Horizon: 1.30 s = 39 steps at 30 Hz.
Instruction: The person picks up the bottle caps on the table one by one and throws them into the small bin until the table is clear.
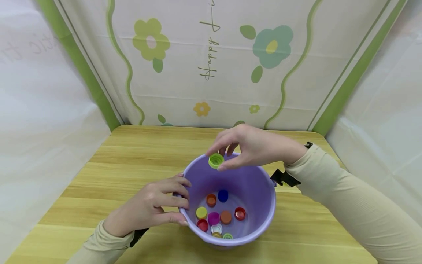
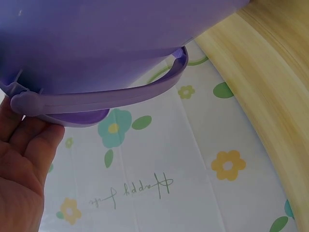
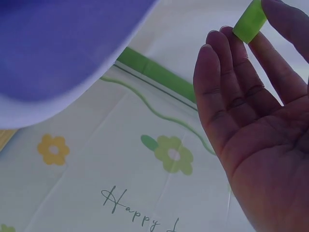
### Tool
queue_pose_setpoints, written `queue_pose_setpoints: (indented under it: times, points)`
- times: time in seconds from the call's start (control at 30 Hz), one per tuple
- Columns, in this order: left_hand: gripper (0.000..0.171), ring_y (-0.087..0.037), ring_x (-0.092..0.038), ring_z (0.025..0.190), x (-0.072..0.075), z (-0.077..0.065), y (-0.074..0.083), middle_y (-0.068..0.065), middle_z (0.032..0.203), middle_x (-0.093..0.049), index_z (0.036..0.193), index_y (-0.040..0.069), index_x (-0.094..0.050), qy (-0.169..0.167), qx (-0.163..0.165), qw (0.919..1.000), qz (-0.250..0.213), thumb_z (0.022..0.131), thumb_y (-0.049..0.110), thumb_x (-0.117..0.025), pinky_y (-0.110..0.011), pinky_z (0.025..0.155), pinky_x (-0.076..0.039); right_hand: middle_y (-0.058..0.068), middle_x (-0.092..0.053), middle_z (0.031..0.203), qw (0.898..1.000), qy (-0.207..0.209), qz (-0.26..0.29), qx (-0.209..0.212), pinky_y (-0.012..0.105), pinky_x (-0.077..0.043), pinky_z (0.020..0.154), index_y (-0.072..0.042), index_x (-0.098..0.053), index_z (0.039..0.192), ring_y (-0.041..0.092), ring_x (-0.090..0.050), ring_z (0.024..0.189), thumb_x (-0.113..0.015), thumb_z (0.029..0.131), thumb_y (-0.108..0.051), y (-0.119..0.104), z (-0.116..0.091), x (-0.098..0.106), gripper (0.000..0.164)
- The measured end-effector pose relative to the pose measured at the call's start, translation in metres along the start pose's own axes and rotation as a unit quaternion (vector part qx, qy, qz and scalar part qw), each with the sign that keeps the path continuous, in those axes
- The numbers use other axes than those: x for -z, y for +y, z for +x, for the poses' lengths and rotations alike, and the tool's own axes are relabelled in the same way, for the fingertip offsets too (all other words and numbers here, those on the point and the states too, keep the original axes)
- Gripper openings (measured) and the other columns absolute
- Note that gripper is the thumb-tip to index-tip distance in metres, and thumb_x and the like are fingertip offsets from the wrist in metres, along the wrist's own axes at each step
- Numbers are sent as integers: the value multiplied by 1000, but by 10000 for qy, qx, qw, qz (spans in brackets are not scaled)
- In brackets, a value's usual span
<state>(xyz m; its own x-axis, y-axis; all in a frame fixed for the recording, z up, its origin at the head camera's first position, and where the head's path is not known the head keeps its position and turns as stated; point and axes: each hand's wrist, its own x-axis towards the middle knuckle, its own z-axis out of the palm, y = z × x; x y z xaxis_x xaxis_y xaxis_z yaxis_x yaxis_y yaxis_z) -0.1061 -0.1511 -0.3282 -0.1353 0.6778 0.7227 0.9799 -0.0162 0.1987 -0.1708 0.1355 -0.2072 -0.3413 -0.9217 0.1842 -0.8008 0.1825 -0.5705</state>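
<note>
A lilac plastic bucket [image 1: 255, 187] stands on the table in the head view, its mouth facing up. My left hand [image 1: 155, 203] grips its left rim, fingers over the edge inside and thumb along the front. Over the bucket's far rim, my right hand [image 1: 250, 146] pinches a lime-green bottle cap [image 1: 216, 161] between thumb and index finger, hollow side showing. The right wrist view has the same cap [image 3: 250, 21] at the fingertips. On the bucket's floor lie several bottle caps, among them a blue cap [image 1: 223, 195], a yellow cap [image 1: 202, 212] and a magenta cap [image 1: 213, 218].
The bucket's handle [image 2: 106, 100] hangs down along its outside in the left wrist view. Beneath everything is a wood-grain table [image 1: 132, 154]. A flower-printed curtain [image 1: 184, 80] closes off the back, with pale sheets at both sides.
</note>
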Motion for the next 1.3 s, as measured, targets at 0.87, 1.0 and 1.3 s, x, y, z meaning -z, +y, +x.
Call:
queue_pose_setpoints:
  times: [0.87,1.0,1.3]
  points:
    - [23,-31,-60,109,1,0,-1,-4,103,-65,98,11,-71,-21,22,10000,-23,89,32,-74,-51,107,-44,-9,-67,109,9993,-168,-180,-267,27,-59,84,-13,-71,121,7,-62,97,-79,87,-26,5,0,-3,37]
    - [23,-31,-60,109,1,0,-1,-4,103,-65,98,11,-71,-7,35,10000,-19,89,32,-74,-51,107,-44,-9,-67,110,9993,-172,-185,-270,27,-58,84,-13,-71,121,7,-62,97,-79,88,-26,6,0,-3,37]
    - [23,-31,-61,108,1,0,-1,-5,102,-65,97,10,-71,-4,25,10000,-31,89,32,-74,-49,106,-45,-9,-67,111,9993,-136,-189,-296,27,-58,83,-13,-71,121,8,-62,97,-78,88,-24,9,-4,-2,35]
